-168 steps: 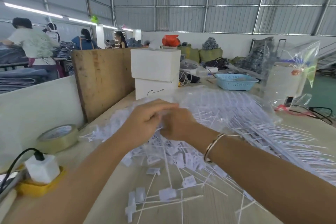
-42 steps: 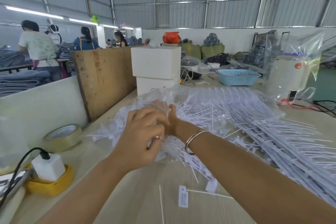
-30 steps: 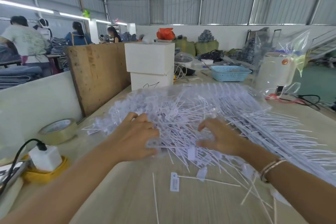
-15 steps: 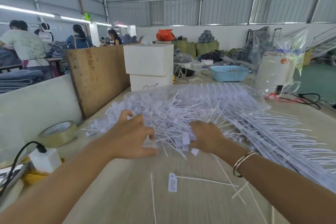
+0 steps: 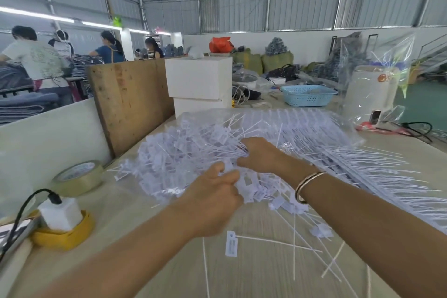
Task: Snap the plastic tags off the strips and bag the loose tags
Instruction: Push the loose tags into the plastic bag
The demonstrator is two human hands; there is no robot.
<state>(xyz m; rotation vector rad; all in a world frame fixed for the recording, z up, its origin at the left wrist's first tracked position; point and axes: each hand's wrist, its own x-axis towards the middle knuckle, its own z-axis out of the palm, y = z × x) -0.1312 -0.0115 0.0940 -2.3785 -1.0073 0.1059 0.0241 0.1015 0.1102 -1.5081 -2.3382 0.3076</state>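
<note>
Hands (image 5: 212,197) (image 5: 260,155) with curled grip, seemingly on loose tags (image 5: 251,184) beside strips (image 5: 362,164).

bright, even | ceiling light strips (image 5: 36,14) upper left | soft shadows | wide-angle edge bending

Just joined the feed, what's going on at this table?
A person is working a heap of loose tags on the table. The left hand pinches tags at the heap's near edge; the right hand, fingers curled, digs into the heap beside it. Unsnapped strips lie to the right, and one stray tag lies near the person. Clear plastic covers the far side; whether it is the bag is unclear.
</note>
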